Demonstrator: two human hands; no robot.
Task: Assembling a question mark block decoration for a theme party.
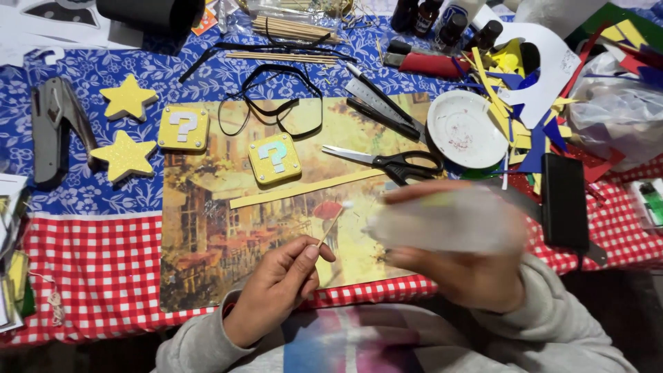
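My left hand [276,290] pinches a thin wooden stick [333,222] whose white tip points up and to the right over a painted placemat [207,242]. My right hand [469,269] is blurred by motion and grips a pale, whitish object [442,221] I cannot make out clearly, just right of the stick's tip. A long yellow strip [304,188] lies on the mat above both hands. Black-handled scissors [387,162] rest beyond it.
Two yellow question-mark blocks [184,128] [275,158] and two yellow stars [127,98] [124,156] lie at left. A white plate [464,130], coloured paper scraps [525,103], a black box [563,200], a black elastic loop [276,103], skewers [290,29] and bottles [442,21] crowd the back.
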